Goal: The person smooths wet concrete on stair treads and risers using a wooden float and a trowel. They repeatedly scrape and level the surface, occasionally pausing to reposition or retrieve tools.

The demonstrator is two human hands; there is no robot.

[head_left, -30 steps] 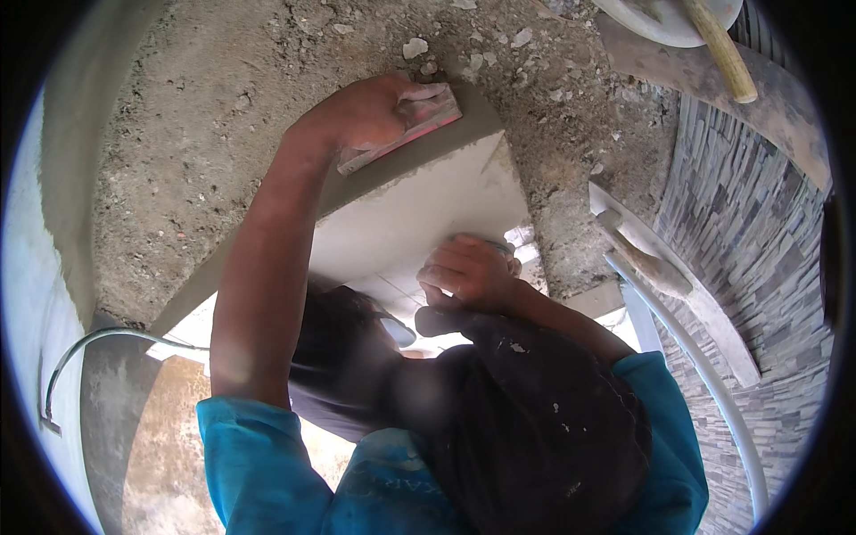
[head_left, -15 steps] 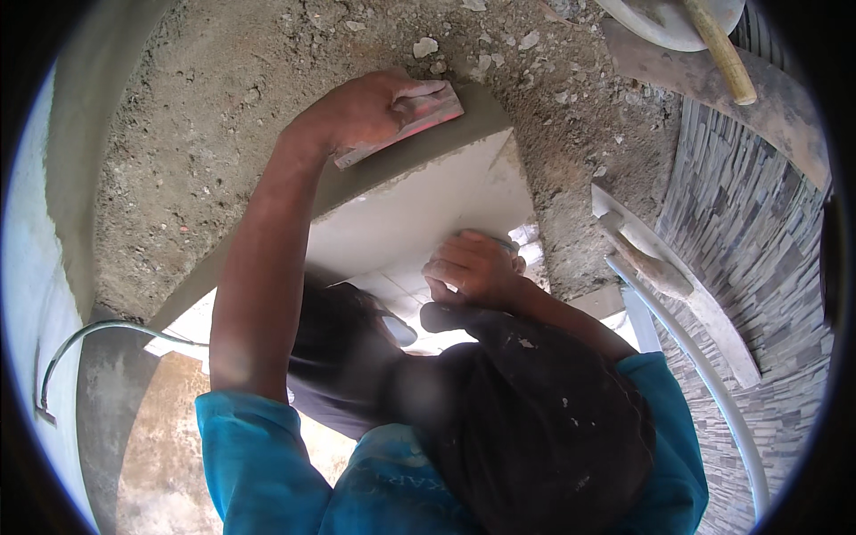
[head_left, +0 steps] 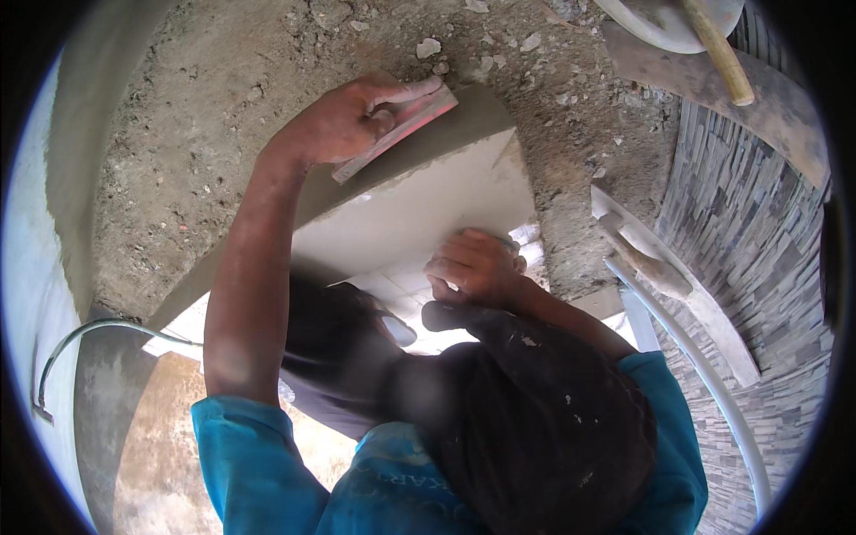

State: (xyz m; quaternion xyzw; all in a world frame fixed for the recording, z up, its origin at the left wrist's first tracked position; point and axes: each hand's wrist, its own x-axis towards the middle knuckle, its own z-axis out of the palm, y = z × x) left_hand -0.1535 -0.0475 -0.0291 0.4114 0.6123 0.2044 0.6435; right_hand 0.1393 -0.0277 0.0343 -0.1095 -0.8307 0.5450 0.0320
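Observation:
My left hand point(head_left: 343, 125) is closed on a flat, straight-edged block point(head_left: 401, 134), grey with a pinkish face, its thumb stretched along the top. The block lies at a slant against a smooth strip of wet grey mortar point(head_left: 481, 111). Below that strip, a pale smooth slab face point(head_left: 419, 209) slopes toward me. Beside my knee, my right hand point(head_left: 473, 267) is closed with its fingers curled in. A small dark edge shows behind its knuckles, but what it holds, if anything, is hidden.
Rough cement ground point(head_left: 196, 169) with loose chips spreads beyond the strip. At right, a long float with a wooden handle point(head_left: 655, 267), a pale pipe point(head_left: 695, 366) and a stone-strip wall point(head_left: 736, 178). A white basin point(head_left: 655, 31) with a wooden handle point(head_left: 720, 53) is upper right; a thin hose point(head_left: 85, 330), left.
My left hand and forearm have shifted slightly left. The block is tilted a little more steeply, with more of its pinkish face showing. My right hand stays where it was.

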